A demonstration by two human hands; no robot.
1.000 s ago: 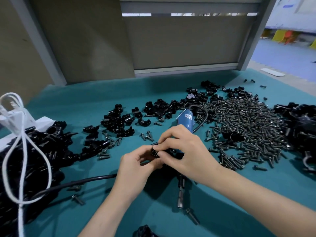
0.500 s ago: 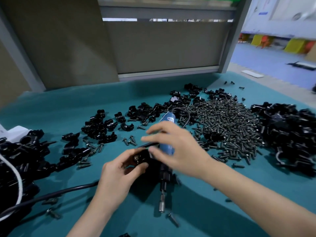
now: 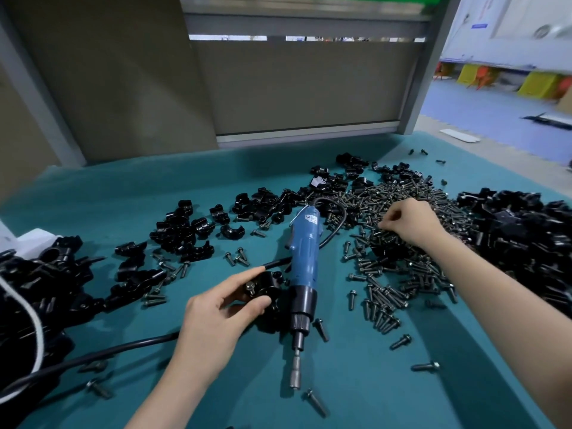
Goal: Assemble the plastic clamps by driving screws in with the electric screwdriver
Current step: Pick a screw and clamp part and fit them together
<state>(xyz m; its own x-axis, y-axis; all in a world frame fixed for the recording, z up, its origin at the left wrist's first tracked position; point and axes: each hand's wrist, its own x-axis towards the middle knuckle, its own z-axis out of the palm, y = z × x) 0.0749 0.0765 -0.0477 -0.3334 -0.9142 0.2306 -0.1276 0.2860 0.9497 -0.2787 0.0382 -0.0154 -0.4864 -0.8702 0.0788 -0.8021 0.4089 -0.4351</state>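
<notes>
Now left hand (image 3: 216, 317) grips clamp (image 3: 263, 288); right hand (image 3: 411, 221) in screws (image 3: 402, 270), grip unclear; screwdriver (image 3: 305, 255) label unreadable.

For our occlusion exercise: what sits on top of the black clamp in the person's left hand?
A screw stands in the clamp, which the left hand grips. Its shank is hidden inside.

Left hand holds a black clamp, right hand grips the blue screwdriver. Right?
Not quite. The left hand does hold the black clamp, but the right hand is not on the blue screwdriver. Its fingers are down in the screw pile, and the screwdriver lies on the teal mat. The head view shows it.
</notes>
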